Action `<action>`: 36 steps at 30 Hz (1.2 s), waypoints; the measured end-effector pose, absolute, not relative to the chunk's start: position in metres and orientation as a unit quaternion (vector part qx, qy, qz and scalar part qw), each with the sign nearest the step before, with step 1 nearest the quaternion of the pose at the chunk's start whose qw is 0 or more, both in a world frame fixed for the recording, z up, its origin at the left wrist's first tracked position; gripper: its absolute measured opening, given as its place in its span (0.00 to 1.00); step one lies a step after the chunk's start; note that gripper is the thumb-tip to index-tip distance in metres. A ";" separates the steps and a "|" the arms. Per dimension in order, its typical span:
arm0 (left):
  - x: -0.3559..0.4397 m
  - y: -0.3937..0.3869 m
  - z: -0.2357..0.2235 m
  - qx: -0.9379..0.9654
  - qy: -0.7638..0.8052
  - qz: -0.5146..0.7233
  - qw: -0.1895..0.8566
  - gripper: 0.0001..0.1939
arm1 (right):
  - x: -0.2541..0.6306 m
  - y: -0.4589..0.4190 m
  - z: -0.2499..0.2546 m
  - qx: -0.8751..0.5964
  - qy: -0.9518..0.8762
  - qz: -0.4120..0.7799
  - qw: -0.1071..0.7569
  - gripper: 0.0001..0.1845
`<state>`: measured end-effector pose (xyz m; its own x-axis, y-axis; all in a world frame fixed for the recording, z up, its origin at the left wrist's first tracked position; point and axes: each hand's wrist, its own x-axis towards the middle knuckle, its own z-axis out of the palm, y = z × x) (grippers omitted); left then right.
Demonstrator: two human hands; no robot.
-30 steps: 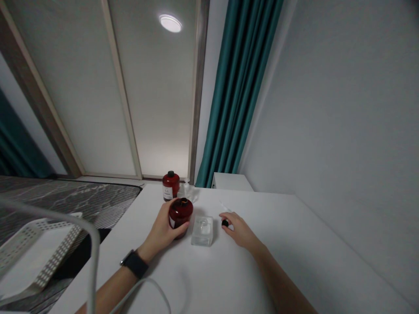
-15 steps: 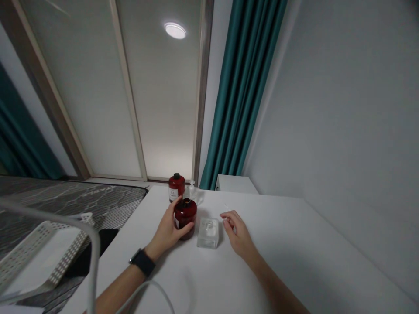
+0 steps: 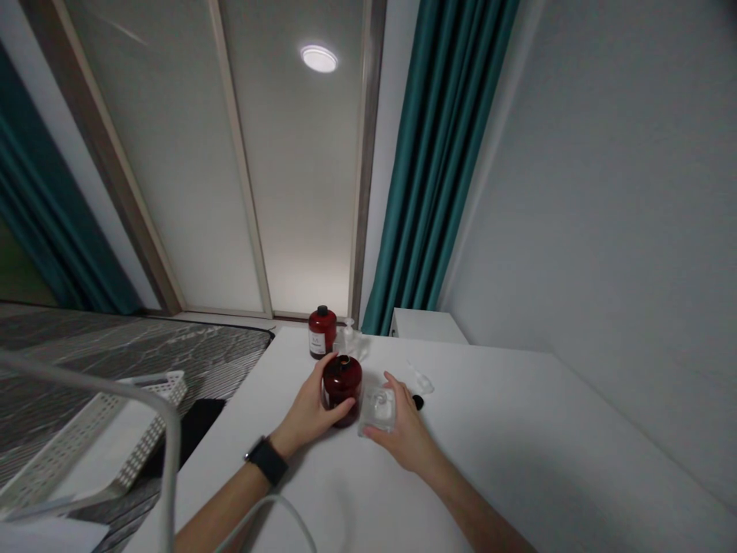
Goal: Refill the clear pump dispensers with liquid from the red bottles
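My left hand (image 3: 309,408) is wrapped round a dark red bottle (image 3: 344,380) that stands upright on the white table (image 3: 495,445). The bottle's neck is open at the top. Close beside it, my right hand (image 3: 413,436) has its thumb and fingers round a clear square bottle (image 3: 378,408). Behind my right hand lie a small black cap (image 3: 418,402) and a clear pump top (image 3: 424,382) with a thin tube.
At the table's far edge stand a second red bottle (image 3: 322,335) with a black cap and a clear bottle with a white pump (image 3: 348,330). A white perforated basket (image 3: 123,461) is at the left. A pale cable (image 3: 282,501) and a grey curved bar (image 3: 170,461) cross the foreground.
My right hand has left the pump top on the table and moved left, closing round the clear square bottle. The black cap has come into sight. My left hand still holds the red bottle.
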<state>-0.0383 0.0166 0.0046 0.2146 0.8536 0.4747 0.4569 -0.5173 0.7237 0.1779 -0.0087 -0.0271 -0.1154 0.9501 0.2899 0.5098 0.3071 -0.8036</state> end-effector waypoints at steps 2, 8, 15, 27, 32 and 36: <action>-0.039 0.016 0.006 0.750 0.431 0.444 0.234 0.39 | 0.180 -0.008 -0.027 -0.545 -0.688 0.277 0.391 0.52; -0.039 0.014 0.007 0.742 0.414 0.459 0.259 0.38 | 0.185 -0.008 -0.021 -0.586 -0.678 0.277 0.346 0.45; -0.023 0.016 0.000 0.675 0.404 0.508 0.352 0.41 | 0.185 -0.012 -0.015 -0.583 -0.701 0.257 0.319 0.46; -0.018 0.008 0.001 0.672 0.395 0.522 0.347 0.35 | 0.188 -0.023 -0.004 -0.508 -0.626 0.392 0.444 0.42; -0.012 -0.006 0.008 0.648 0.356 0.558 0.376 0.44 | 0.187 -0.040 0.011 -0.463 -0.574 0.468 0.488 0.45; -0.006 -0.013 0.010 0.640 0.356 0.565 0.379 0.46 | 0.184 -0.050 0.014 -0.421 -0.547 0.512 0.511 0.45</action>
